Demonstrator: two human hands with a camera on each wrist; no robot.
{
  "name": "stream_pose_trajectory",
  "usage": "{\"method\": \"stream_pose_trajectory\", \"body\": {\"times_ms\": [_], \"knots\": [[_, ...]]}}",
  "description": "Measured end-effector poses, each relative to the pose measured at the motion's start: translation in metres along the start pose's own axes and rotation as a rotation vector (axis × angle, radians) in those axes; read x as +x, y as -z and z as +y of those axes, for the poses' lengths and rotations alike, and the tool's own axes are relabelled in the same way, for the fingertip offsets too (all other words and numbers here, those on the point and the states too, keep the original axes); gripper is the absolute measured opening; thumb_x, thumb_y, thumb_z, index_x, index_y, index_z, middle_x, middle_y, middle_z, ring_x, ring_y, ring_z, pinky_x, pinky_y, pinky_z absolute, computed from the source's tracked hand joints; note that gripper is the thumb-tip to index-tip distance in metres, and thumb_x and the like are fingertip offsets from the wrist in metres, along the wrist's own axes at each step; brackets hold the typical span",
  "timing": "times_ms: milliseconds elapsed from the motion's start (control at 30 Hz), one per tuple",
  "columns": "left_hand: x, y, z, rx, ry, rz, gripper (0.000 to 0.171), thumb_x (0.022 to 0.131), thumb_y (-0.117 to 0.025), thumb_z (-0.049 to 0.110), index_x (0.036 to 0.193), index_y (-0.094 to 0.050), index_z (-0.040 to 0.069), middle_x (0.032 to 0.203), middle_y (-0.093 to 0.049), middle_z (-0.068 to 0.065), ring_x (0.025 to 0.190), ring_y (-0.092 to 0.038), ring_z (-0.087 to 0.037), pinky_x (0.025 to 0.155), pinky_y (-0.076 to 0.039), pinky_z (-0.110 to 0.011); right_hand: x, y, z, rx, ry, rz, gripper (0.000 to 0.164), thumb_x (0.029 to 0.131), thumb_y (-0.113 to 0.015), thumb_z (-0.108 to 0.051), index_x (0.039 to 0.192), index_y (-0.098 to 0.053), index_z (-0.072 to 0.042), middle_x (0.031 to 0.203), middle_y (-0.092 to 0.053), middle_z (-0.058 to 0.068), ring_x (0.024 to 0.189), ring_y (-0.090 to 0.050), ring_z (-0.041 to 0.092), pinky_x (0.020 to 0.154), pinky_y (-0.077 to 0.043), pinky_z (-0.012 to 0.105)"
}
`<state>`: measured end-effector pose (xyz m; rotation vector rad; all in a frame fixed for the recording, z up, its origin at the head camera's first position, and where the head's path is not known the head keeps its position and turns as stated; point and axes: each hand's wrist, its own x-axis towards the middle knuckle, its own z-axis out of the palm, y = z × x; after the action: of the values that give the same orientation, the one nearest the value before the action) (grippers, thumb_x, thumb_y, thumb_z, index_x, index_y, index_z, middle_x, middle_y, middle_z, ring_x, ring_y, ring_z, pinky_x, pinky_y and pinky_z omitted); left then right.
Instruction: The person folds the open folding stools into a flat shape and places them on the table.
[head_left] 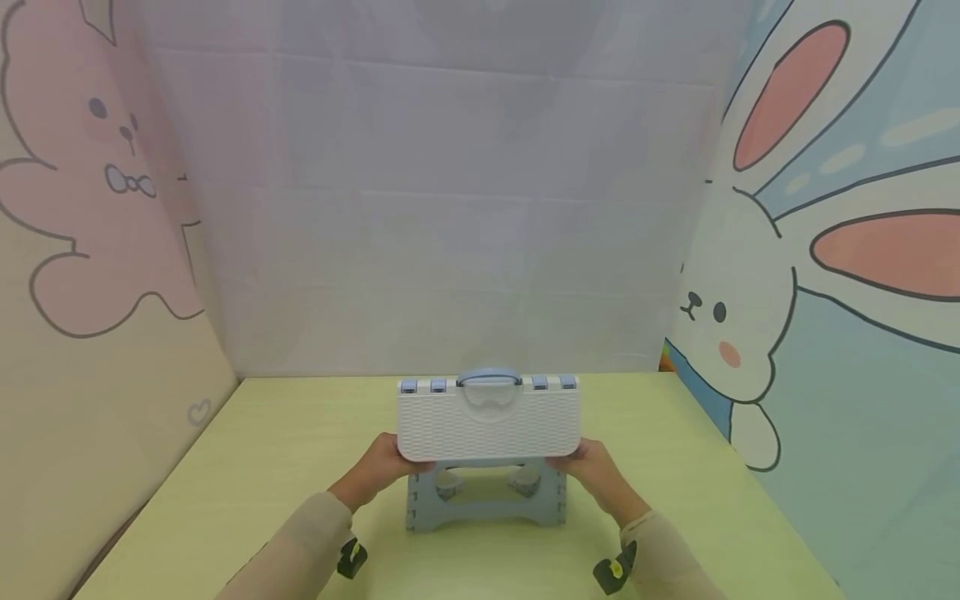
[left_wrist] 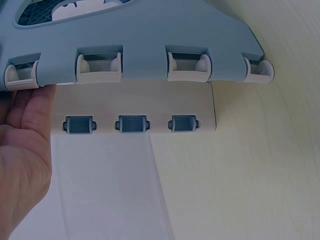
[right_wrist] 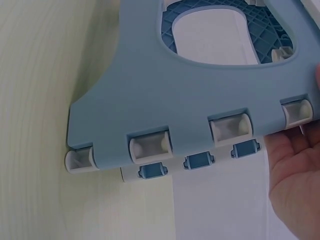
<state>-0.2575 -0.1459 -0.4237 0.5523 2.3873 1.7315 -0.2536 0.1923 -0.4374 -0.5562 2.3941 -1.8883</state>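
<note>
A folding step stool (head_left: 487, 433) with a white textured top panel and a blue carry handle (head_left: 489, 377) is between both hands, over the middle of the table. Below its top hangs a blue leg frame (head_left: 487, 510) with a cut-out. My left hand (head_left: 381, 465) grips the lower left edge of the top, and my right hand (head_left: 594, 468) grips the lower right edge. Close up, the left wrist view shows a blue panel (left_wrist: 145, 50) with white hinge pieces; the fingertips reach behind its edge. Similar hinges line the blue panel (right_wrist: 150, 95) in the right wrist view.
Pale yellow-green wood-grain covers the table (head_left: 300, 417). A plain whitish sheet (head_left: 450, 208) hangs behind it. Rabbit-patterned panels stand at the left (head_left: 97, 250) and right (head_left: 840, 400). Each wrist wears a small black device.
</note>
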Motion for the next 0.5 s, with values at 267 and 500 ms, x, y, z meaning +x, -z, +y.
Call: {"method": "stream_pose_trajectory", "body": {"times_ms": [267,500], "knots": [[0.0011,0.0008,-0.0015,-0.004,0.001,-0.01,0.043,0.083,-0.073,0.009,0.118,-0.059,-0.012,0.115,-0.064,-0.024,0.105,-0.062,-0.037,0.087,-0.051,-0.048,0.0002,-0.0001,0.0009,0.01,-0.006,0.007,0.037,0.089,-0.061,-0.002,0.119,-0.054,0.018,0.12,-0.059,0.031,0.114,-0.054,0.045,0.091,-0.049,0.048],[0.0007,0.0014,-0.0006,-0.007,-0.017,-0.024,0.045,0.084,-0.073,0.01,0.119,-0.058,-0.013,0.116,-0.063,-0.025,0.105,-0.062,-0.038,0.087,-0.051,-0.048,0.0003,-0.0003,0.0005,0.002,-0.007,0.007,0.036,0.089,-0.061,-0.002,0.118,-0.054,0.018,0.12,-0.059,0.031,0.114,-0.054,0.045,0.092,-0.048,0.05]]}}
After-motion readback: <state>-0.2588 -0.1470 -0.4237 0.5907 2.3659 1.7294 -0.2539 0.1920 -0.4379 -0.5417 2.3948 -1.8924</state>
